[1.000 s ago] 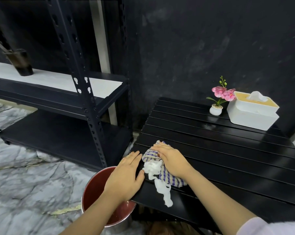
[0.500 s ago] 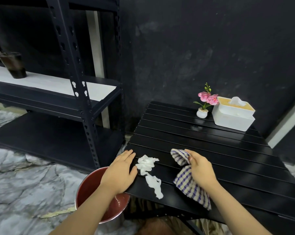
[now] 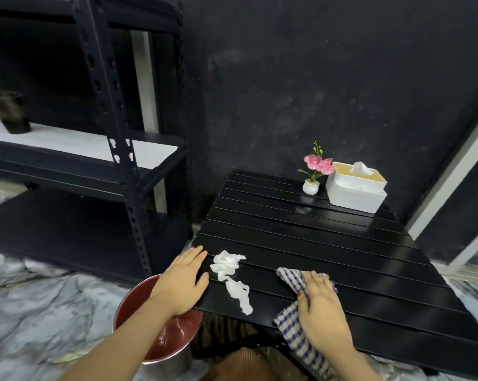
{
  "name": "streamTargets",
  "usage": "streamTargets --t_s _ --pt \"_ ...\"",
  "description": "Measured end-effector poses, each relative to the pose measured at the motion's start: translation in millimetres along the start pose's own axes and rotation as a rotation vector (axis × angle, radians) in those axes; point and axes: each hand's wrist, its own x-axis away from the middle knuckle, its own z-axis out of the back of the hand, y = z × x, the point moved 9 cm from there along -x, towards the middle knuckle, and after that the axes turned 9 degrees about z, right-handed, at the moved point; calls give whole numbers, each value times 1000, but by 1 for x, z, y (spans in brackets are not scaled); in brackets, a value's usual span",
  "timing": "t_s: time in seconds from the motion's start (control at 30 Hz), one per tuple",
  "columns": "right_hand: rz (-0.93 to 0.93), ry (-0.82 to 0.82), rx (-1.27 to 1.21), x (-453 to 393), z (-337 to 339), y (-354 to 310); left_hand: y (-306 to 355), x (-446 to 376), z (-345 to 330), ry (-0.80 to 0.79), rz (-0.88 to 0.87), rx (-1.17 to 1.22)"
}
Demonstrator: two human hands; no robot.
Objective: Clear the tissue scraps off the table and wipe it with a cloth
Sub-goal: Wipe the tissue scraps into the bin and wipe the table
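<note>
White tissue scraps [image 3: 230,276] lie in a loose string near the left front corner of the black slatted table [image 3: 314,237]. My left hand [image 3: 183,279] rests flat on the table's left edge, fingers straight, just left of the scraps. My right hand [image 3: 319,306] presses a blue-and-white checked cloth [image 3: 292,320] onto the table to the right of the scraps. Part of the cloth hangs over the front edge.
A red-lined metal bin [image 3: 161,334] stands on the floor below the table's left front corner, under my left wrist. A small pink flower pot [image 3: 312,177] and a white tissue box [image 3: 356,187] sit at the table's far side. A black metal shelf rack [image 3: 117,160] stands to the left.
My right hand has slid the cloth to the right, away from the tissue scraps it was covering, and part of the cloth hangs off the front edge. The left hand stays at the table's edge.
</note>
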Motion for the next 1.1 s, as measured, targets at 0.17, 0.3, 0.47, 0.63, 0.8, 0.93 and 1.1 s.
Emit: streamTargets --t_s 0.17,0.3,0.47,0.63,0.8,0.93,1.1 --pt "0 -4 40 -13 -25 -34 -5 -1 -2 14 6 31" --pt "28 -29 55 -24 -44 -61 -4 -1 -1 23 -1 44" --pt "47 -56 57 -32 -54 -79 -5 -1 -1 34 -3 50" --pt "63 -71 36 -35 -57 -88 -5 -1 1 39 -1 86" --pt "84 -98 20 -40 -63 -96 -8 0 4 23 18 149" --pt "117 -121 -6 -47 -72 -112 -36 2 26 65 74 138" --pt "197 -140 -14 -59 -93 -156 -82 10 48 85 157 70"
